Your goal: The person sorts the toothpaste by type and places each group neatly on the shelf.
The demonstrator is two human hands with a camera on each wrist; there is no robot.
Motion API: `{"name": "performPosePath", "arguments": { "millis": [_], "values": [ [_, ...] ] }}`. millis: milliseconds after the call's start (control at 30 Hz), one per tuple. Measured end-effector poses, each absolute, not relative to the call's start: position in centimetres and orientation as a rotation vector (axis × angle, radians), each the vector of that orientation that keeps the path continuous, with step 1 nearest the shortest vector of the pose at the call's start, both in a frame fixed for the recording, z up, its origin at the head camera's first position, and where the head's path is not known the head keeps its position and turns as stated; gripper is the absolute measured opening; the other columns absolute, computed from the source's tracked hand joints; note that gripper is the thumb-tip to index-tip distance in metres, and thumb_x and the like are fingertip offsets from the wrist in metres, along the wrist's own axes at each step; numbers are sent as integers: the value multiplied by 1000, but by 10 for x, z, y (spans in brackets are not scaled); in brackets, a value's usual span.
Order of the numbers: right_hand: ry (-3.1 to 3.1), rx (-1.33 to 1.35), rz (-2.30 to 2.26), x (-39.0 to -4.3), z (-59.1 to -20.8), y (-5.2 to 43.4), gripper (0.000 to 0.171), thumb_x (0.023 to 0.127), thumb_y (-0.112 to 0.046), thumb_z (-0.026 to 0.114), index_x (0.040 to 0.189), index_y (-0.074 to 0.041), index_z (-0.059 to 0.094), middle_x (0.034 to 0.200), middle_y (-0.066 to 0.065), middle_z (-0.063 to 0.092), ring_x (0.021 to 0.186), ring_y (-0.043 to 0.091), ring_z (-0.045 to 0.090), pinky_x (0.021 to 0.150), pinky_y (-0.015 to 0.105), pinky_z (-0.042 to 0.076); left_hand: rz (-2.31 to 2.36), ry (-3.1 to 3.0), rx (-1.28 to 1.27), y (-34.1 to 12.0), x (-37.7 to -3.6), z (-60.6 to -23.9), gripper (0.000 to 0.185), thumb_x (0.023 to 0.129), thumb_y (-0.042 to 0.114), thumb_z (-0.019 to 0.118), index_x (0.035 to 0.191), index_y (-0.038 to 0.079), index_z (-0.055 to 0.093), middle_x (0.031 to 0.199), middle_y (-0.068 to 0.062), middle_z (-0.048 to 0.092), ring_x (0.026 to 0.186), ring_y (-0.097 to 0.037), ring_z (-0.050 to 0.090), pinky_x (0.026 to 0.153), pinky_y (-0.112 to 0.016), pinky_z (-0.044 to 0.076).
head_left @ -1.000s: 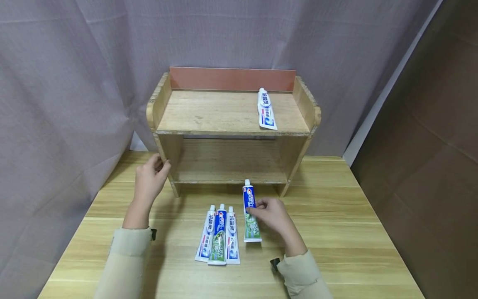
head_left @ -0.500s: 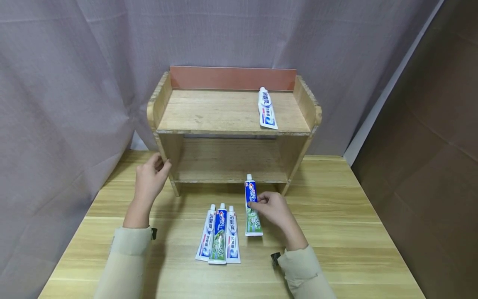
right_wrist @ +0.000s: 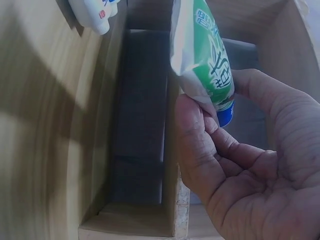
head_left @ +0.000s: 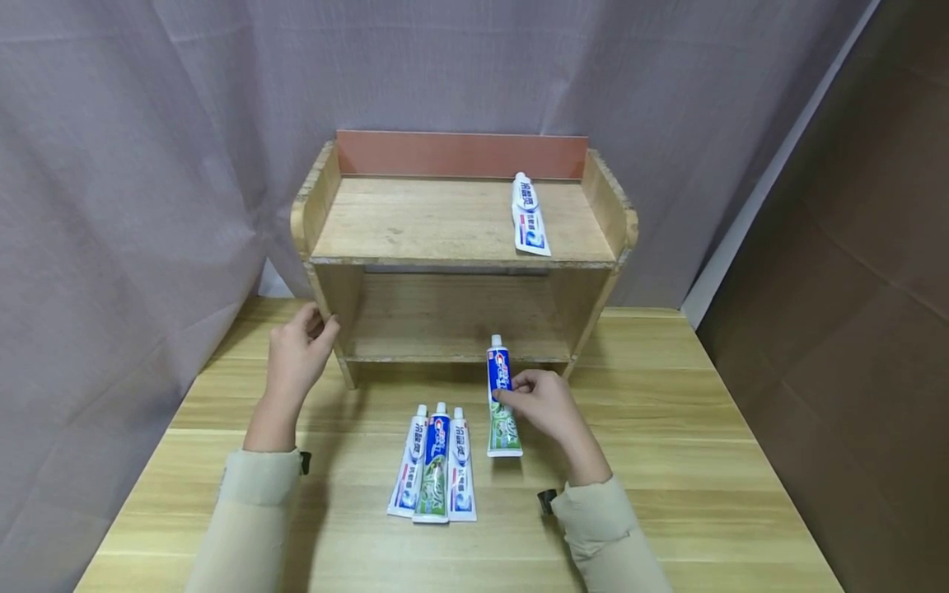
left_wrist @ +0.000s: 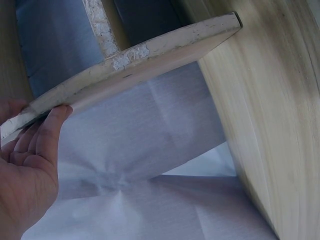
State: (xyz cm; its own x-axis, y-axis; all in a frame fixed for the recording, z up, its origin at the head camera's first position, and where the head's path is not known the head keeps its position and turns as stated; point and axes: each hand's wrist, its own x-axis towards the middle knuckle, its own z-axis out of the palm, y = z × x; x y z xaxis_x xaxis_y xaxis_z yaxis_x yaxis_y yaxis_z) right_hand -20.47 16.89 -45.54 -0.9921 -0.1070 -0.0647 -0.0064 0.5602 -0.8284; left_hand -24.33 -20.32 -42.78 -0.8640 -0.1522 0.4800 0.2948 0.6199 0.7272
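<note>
Since the earlier frames, the green-and-blue toothpaste tube (head_left: 502, 397) has been carried forward by the right hand (head_left: 544, 405), so that its cap now lies nearer the lower shelf of the wooden rack (head_left: 460, 247).

From the head view, the tube is pinched about its middle between thumb and curled fingers, cap end pointed at the rack, above the counter (head_left: 667, 461). The left hand (head_left: 296, 354) is pressed against the rack's left side panel, fingers bent round its front edge. Three more tubes (head_left: 436, 465) lie side by side on the counter, just left of the held one. Another tube (head_left: 528, 216) rests on the top shelf, towards its right end.

From the left wrist view, the left hand (left_wrist: 25, 170) is seen with its fingertips touching the chipped edge of the panel (left_wrist: 130, 65).

From the right wrist view, the tube (right_wrist: 207, 65) is gripped between the thumb and fingers of the right hand (right_wrist: 250, 165), with the rack's lower compartment behind it.
</note>
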Motion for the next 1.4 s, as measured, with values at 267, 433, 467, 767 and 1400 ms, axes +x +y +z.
{"name": "performPosePath", "arguments": {
  "millis": [267,433,467,767,1400],
  "values": [
    [2696,-95,-1413,-211,-450,169,29,84,-28,81,92,-2,70,74,4,68,70,31,68,59,30,55,-1186,-2349,-119,-204,-244,-428,28,99,22,61,115,0,68,112,-24,71,105,-37,70,86,-46,60],
    [2695,-110,-1432,-214,-445,168,29,84,-27,81,92,-1,70,74,5,68,70,32,67,58,29,54,-1188,-2361,-108,-204,-244,-429,29,99,24,61,115,1,68,112,-23,71,105,-37,70,86,-47,60],
    [2689,-109,-1439,-214,-444,168,29,84,-26,81,92,-1,70,75,6,68,71,33,68,59,29,55,-1187,-2362,-106,-204,-244,-430,29,99,24,61,115,1,68,112,-23,71,105,-37,70,86,-47,60],
    [2698,-130,-1439,-223,-441,169,29,84,-26,81,91,0,70,72,5,66,65,29,65,56,27,53,-1170,-2344,-111,-204,-244,-430,28,98,23,62,114,1,69,111,-23,71,103,-36,71,85,-46,60],
    [2755,-196,-1355,-237,-434,171,34,85,-29,80,96,2,71,75,9,70,66,26,67,57,29,56,-1142,-2328,-118,-203,-245,-430,26,97,19,63,112,0,69,109,-23,72,101,-37,71,84,-46,60]
  ]
}}
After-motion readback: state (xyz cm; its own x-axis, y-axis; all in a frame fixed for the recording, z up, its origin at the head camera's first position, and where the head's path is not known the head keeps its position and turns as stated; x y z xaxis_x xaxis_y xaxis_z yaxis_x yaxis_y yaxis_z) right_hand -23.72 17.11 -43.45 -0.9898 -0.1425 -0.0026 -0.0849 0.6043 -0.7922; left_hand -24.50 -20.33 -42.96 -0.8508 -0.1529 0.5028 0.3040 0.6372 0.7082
